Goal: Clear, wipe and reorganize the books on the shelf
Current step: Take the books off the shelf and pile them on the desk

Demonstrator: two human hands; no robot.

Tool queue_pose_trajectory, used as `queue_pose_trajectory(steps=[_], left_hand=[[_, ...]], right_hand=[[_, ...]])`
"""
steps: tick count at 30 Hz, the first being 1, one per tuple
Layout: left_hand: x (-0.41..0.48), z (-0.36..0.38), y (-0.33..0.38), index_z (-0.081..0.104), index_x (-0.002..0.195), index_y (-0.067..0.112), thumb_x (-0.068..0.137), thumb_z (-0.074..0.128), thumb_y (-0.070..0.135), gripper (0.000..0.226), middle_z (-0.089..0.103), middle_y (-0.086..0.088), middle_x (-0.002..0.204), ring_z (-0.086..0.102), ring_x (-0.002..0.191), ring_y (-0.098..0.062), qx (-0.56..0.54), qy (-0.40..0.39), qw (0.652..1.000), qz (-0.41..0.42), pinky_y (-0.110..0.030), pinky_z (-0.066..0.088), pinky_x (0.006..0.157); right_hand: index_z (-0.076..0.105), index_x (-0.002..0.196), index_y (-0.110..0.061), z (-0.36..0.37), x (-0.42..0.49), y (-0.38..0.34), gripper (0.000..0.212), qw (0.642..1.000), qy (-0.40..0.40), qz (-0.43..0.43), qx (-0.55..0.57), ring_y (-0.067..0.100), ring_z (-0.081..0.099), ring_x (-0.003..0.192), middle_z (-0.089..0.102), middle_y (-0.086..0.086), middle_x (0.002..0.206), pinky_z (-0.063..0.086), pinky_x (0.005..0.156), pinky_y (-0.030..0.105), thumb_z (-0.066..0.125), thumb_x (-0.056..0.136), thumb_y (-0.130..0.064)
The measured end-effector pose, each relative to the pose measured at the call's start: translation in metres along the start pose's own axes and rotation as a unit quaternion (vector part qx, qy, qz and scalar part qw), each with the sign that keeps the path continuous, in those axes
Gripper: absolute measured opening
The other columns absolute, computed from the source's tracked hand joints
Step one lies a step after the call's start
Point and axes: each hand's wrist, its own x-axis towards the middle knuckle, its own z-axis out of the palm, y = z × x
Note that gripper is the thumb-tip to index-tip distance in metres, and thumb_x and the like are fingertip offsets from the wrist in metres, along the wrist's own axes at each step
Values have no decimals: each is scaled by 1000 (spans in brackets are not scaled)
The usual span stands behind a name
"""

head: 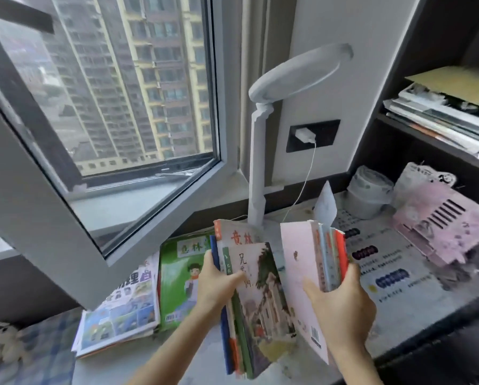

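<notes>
Two bare hands reach in from the bottom edge, each gripping a bundle of thin children's books held on end above a pale surface [405,309]. The left hand [218,284] curls its fingers round the back of the left bundle [260,301], with the thumb pressed across an illustrated front cover. The right hand [343,304] clasps the right bundle [330,259], thumb on a pink cover [296,273] that faces left and fingers wrapped round the red outer book. The two bundles stand side by side, both tilted.

Left of the hands, a green magazine [180,279] and a comic-covered stack [121,309] lie flat on the surface, just beside each other. Behind the books rises a white desk lamp [256,151], and a white charger [306,135] sits plugged into a dark wall socket. An open window [99,112] looks out on tower blocks.

At right, a dark shelf [416,134] carries a loose pile of papers and books [444,112]. Below it stand a white roll [370,190] and a pink slotted box [441,226].
</notes>
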Motion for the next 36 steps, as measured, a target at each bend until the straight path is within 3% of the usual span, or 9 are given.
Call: queue_pose_trajectory(steps=[3,7,11,18,23,27,30,32,36], left_hand=[[47,32,-10,52,104,19,69,77,0,47,70,-2,97,71,81,-14,-67,-27,996,-54,-31,59,66],[102,58,-34,51,116,20,71,79,2,57,71,-4,104,71,88,-19,-118,-103,980,-125,-33,58,72],[139,73,-61,52,115,15,78,73,-2,45,70,-7,100,70,85,-22,-130,-120,965,-194,-32,56,64],[168,87,-97,55,115,7,73,81,11,50,67,-10,109,66,96,-27,-46,-32,969,-242,-38,55,84],[177,84,-80,52,117,4,87,67,22,39,61,-12,112,56,90,-23,89,-13,972,-217,-31,44,74],[181,67,-68,44,133,2,93,50,8,41,57,-17,126,58,99,-29,130,-22,969,-210,-34,47,77],[180,49,-57,42,138,6,87,41,-5,52,54,-16,129,59,93,-25,109,-11,975,-192,-31,50,70],[178,39,-53,50,129,7,83,42,-8,49,57,-15,126,57,107,-27,91,3,980,-179,-34,49,87],[164,22,-41,55,111,12,81,42,-9,39,62,-11,114,59,104,-26,91,-3,983,-157,-33,49,83]], right_hand=[[37,81,-15,21,25,7,50,998,38,35,-23,24,41,47,44,-1,59,28,46,26,84,65,-24],[36,79,-14,43,56,19,52,996,72,43,-40,21,38,47,43,-1,60,18,47,18,85,65,-22],[37,80,-14,60,80,31,49,996,72,46,-40,21,44,50,50,0,67,23,49,20,83,69,-25],[33,81,-15,93,102,37,48,988,60,17,-142,22,43,51,62,14,70,15,49,18,79,71,-24],[51,99,-6,146,100,18,41,973,-60,-18,-220,36,63,62,65,19,82,33,50,27,77,72,-22],[55,87,-8,206,87,3,65,930,-152,-114,-316,28,57,43,58,13,63,38,38,24,93,36,-21],[59,84,-14,239,71,0,52,885,-197,-145,-396,25,57,50,58,10,69,43,41,25,90,44,-29],[62,86,-17,251,63,0,40,861,-232,-160,-424,21,57,56,58,7,75,43,42,24,84,56,-31],[50,117,-15,237,67,-15,52,866,-246,-148,-410,22,61,94,53,8,114,51,67,32,70,81,-47]])
